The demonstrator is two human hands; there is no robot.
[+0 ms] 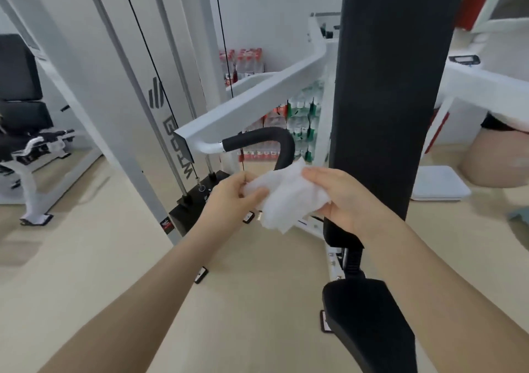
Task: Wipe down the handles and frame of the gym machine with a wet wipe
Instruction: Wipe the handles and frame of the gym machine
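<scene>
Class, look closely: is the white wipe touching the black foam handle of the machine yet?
Cannot tell. In the head view the wet wipe's top edge overlaps the black handle's lower end, but one view cannot show contact or a gap in depth.

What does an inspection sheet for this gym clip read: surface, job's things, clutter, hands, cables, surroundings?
Surface: beige floor, bare where seen.
Job's things: white wipe held in front of the black handle; white frame; black pad upright.
Clutter: white mat on floor to the right.
Hands: left hand pinches the wipe; right hand holds its other side.
Cables: black cables run down to the weight stack.
Surroundings: stacked bottles behind; another bench at left.
</scene>
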